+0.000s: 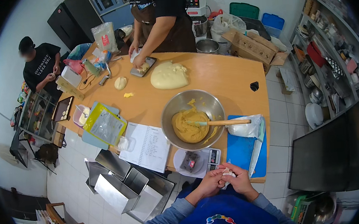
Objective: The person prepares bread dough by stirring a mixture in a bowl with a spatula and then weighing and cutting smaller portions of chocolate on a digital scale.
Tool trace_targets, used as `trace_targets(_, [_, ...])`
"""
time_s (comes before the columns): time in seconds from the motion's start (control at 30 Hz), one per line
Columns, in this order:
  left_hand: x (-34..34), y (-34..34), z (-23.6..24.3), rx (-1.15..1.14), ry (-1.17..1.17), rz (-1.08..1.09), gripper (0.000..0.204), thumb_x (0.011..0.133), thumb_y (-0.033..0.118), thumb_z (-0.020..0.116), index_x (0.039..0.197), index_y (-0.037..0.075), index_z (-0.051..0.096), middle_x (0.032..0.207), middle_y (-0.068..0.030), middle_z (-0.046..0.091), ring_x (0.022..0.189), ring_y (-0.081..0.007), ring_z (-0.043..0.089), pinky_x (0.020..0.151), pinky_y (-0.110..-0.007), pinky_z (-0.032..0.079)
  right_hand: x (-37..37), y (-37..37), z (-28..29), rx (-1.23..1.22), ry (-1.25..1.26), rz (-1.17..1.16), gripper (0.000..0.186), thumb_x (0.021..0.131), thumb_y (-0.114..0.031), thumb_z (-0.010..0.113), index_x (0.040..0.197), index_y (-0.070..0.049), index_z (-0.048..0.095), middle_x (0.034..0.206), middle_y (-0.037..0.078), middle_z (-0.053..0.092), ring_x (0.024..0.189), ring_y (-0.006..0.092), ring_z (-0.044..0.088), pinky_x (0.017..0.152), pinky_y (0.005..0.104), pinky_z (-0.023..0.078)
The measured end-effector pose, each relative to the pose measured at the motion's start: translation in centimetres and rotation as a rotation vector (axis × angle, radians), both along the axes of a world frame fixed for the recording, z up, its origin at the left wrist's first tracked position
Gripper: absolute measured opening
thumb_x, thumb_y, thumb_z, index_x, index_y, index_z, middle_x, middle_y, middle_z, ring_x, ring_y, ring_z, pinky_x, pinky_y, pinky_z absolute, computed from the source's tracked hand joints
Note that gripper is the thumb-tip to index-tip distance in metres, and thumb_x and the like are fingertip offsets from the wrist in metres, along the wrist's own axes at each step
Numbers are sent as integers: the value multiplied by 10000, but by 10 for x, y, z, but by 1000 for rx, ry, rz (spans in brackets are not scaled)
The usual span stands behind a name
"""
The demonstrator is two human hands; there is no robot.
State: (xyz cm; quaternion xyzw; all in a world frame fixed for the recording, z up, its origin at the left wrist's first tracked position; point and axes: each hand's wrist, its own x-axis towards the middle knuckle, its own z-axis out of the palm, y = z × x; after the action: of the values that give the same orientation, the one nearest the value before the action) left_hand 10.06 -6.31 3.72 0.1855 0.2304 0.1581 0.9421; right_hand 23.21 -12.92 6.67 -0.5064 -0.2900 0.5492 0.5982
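Note:
Close to my body, at the table's near edge, my left hand [210,182] and my right hand [240,180] meet with fingers pinched. Between them is a small crumpled whitish piece [228,174], like paper or thin plastic; its kind is too small to make out. Just beyond my hands, a white kitchen scale [212,160] bears a small clear bag of dark contents [189,162]. Further off stands a steel mixing bowl [169,108] of yellow-brown batter [185,128]. A spatula with a wooden handle [226,122] lies across it.
Right of my hands, a knife [255,156] and a white bag [245,126] lie on a blue cutting board [238,149]. An open notebook [146,144] is at left, above metal loaf tins [117,192]. Across the table, a co-worker [162,25] handles dough near a large dough mound [169,75]. Another person [43,63] stands far left.

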Motion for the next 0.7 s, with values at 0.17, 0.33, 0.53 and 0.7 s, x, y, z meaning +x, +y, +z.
trace_targets(0.17, [0,3,9,98,31,-26,179,930,75,455,1025,25,599,702,13,520,555,-53,422,496,-194,324,5,-2,-4,3,32,122,311,858,-15,596,1166,18,576,1033,136,631,646,130,635,669,231,508])
trace_targets(0.33, [5,1,15,102,79,-28,171,918,65,456,1009,12,591,734,-5,552,604,-65,474,553,-200,371,1,3,-3,61,-27,5,195,872,-21,577,1051,43,626,880,103,642,607,120,621,565,225,507])
trace_targets(0.53, [10,1,11,330,136,-92,195,946,115,448,1046,18,585,801,-24,611,706,-69,559,650,-207,449,13,3,-22,-218,76,-9,219,936,-105,494,1032,43,624,1022,105,606,588,99,584,497,216,484])
trace_targets(0.7, [10,1,7,468,300,-20,185,951,146,472,998,26,604,841,-40,635,668,-85,603,571,-203,471,7,-3,-16,-91,114,32,281,963,-136,450,1135,41,584,1015,54,617,782,93,582,685,214,480])
